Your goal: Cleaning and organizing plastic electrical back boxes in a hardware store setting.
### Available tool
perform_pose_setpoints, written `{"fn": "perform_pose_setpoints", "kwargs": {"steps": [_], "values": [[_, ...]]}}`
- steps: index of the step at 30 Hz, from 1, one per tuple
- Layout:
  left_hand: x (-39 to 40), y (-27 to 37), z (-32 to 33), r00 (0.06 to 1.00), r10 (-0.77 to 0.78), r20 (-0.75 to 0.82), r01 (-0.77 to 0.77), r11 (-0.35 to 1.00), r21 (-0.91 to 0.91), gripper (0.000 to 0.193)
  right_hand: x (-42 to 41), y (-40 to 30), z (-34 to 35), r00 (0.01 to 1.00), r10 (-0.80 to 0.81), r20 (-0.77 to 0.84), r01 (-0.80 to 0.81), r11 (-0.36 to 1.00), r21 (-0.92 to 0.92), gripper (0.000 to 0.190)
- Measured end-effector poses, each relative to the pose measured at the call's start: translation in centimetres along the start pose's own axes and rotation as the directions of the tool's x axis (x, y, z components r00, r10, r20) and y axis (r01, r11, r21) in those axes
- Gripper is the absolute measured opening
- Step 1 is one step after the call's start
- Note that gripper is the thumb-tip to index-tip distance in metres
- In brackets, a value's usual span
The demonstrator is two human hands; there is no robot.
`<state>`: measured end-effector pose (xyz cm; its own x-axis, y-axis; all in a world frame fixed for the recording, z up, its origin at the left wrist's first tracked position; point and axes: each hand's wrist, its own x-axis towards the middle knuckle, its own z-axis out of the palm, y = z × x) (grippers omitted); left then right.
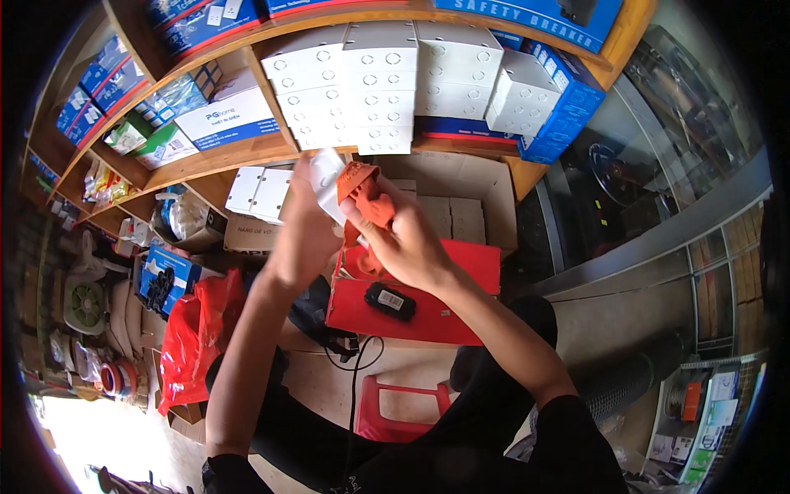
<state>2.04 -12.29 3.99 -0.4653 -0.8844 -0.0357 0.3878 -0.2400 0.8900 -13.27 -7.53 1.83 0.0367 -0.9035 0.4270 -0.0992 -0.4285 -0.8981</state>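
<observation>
My left hand (302, 228), blurred, holds a white plastic box (326, 176) with round knockout marks, like those stacked on the shelf. In my right hand (401, 238) is a bunched orange cloth (370, 197), which lies against the right side of the white box. Below both hands stands a red box (426, 321) with its top partly raised. A small black packet (390, 301) with a white label rests on that red box.
White boxes (379, 86) fill the wooden shelf (216, 165) ahead. An open cardboard box (500, 204) holds more of them. A red plastic bag (197, 339) stands at left, a red stool (370, 414) below, and glass-fronted metal frames (592, 265) at right.
</observation>
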Motion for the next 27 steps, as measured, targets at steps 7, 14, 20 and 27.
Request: {"fn": "perform_pose_setpoints", "kwargs": {"steps": [7,14,20,27], "values": [[-0.4,-0.9,-1.1,0.985,0.04,0.168,-0.043,0.999,0.015,0.087,0.0,-2.9,-1.0,0.966,0.089,0.242,-0.102,0.994,0.042,0.034],[0.8,-0.8,-3.2,0.97,-0.11,0.216,0.213,0.812,-0.544,0.047,1.0,-1.7,-3.8,0.982,0.12,0.146,-0.12,0.993,-0.014,0.033],[-0.8,-4.6,-1.1,0.976,-0.161,0.15,0.218,0.794,-0.567,0.06,2.4,-4.1,-6.0,0.977,0.202,-0.067,-0.207,0.976,-0.064,0.028],[-4.3,-6.1,-2.4,0.929,-0.08,0.361,0.358,0.442,-0.823,0.061,3.6,-10.2,-2.3,0.978,-0.207,0.013,0.178,0.87,0.46,0.031]]}}
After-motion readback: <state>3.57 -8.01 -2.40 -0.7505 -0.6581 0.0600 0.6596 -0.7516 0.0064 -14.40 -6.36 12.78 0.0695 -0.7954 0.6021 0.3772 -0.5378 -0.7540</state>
